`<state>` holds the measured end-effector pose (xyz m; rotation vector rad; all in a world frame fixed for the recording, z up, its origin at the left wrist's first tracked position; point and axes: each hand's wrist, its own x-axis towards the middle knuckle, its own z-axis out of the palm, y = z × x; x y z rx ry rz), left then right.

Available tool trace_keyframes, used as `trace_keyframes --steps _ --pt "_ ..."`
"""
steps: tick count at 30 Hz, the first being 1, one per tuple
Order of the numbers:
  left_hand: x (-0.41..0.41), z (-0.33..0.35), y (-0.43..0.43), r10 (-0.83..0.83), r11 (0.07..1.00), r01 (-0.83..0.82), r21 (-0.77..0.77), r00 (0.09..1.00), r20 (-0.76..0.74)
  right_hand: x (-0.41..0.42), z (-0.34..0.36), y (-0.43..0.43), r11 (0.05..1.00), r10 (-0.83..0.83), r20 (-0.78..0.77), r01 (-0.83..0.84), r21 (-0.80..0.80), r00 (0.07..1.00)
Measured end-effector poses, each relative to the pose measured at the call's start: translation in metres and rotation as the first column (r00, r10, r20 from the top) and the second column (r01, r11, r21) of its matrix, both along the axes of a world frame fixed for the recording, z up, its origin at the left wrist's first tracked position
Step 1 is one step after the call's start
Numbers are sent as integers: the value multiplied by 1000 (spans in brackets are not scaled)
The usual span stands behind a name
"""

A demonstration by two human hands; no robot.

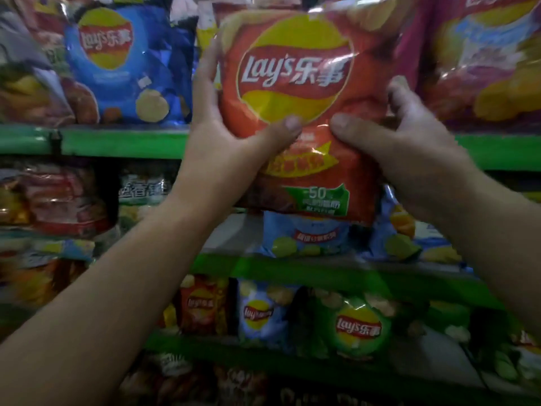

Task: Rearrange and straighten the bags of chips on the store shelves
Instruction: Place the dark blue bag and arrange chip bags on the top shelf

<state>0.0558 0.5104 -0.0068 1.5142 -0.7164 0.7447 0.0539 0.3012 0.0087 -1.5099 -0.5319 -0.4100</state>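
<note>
Green shelves [123,143] are running across the whole view in tiers, each one carrying rows of chip bags. Filling the middle and standing out in front of the upper shelf edge is a red bag [295,92], upright with its printed front facing the camera, its top reaching up among the bags of the top tier and its bottom edge hanging in front of the tier below. Both hands are gripping it. To its left on the top tier a blue bag [123,68] is leaning slightly, and to its right a pink bag [480,63] is standing just beside it. Lower down, a green bag [355,329] is sitting on a lower shelf with a pale blue bag [259,313] touching its left side. The left hand [222,118] is clasping the red bag's left edge, fingers behind, thumb pressing across the front. The right hand [395,136] is doing likewise on the right edge, thumb tip nearly meeting the other thumb.
</note>
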Motion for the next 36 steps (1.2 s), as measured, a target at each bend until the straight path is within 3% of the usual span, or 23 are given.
trace_keyframes --steps 5,10,15,22,26,31,36 --pt "6 -48 60 134 990 -139 -19 974 -181 25 -42 59 995 87 -20 -87 -39 996" --pt "19 -103 108 312 947 -315 56 869 -384 50 -93 111 988 116 -100 -126 -95 988" --pt "42 -137 131 339 934 -352 68 807 -484 69 -130 143 974 -16 -248 -41 -222 969" --pt "79 -132 153 306 948 -307 83 808 -503 83 -127 121 950 -126 -336 16 -311 933" --pt "96 -120 155 263 943 -331 -37 809 -526 74 -126 105 956 -179 -279 99 -277 943" --pt "111 -121 142 358 927 -372 53 830 -427 66 -127 68 928 -343 -159 307 -213 926" --pt "118 -132 128 488 867 -496 44 828 -275 58 -126 27 892 -451 -214 433 -130 866"
